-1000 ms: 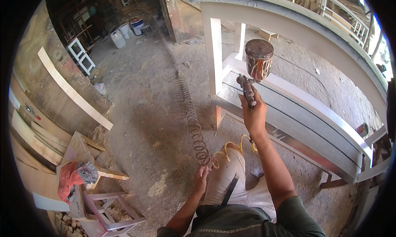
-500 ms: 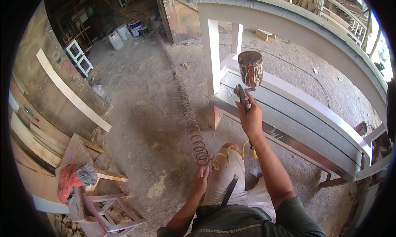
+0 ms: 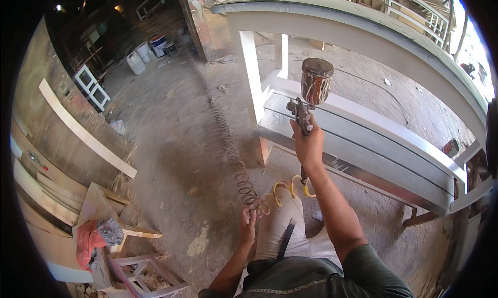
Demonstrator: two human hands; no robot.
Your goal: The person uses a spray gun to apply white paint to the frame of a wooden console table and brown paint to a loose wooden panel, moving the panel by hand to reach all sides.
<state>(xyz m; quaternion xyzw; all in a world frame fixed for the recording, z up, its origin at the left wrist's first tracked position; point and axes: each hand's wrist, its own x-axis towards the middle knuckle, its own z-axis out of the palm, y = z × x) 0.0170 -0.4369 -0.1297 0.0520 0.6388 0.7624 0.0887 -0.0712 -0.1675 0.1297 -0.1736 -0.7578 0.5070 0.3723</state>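
My right hand (image 3: 309,145) is wrapped round the handle of a paint spray gun (image 3: 301,116). Its cup (image 3: 316,82), streaked with brown drips, stands upright on top. The gun is in front of a white and grey wooden table, above its slatted lower shelf (image 3: 353,147). Lower down, my left hand (image 3: 248,220) is closed on the coiled air hose (image 3: 236,168), near where the brown coils meet a yellow stretch (image 3: 282,186). That yellow stretch runs across my leg to the base of the gun.
The tabletop (image 3: 363,12) arches across the upper right. Boards lean on the left wall; a red cloth (image 3: 88,243) lies over wood beside a pinkish frame (image 3: 148,277). White containers (image 3: 136,63) stand at the back. A can (image 3: 450,147) lies beyond the shelf at right.
The view has shifted slightly, with the table now a little further left in it. Both hands keep their holds; the spray gun has moved slightly nearer, its cup still upright.
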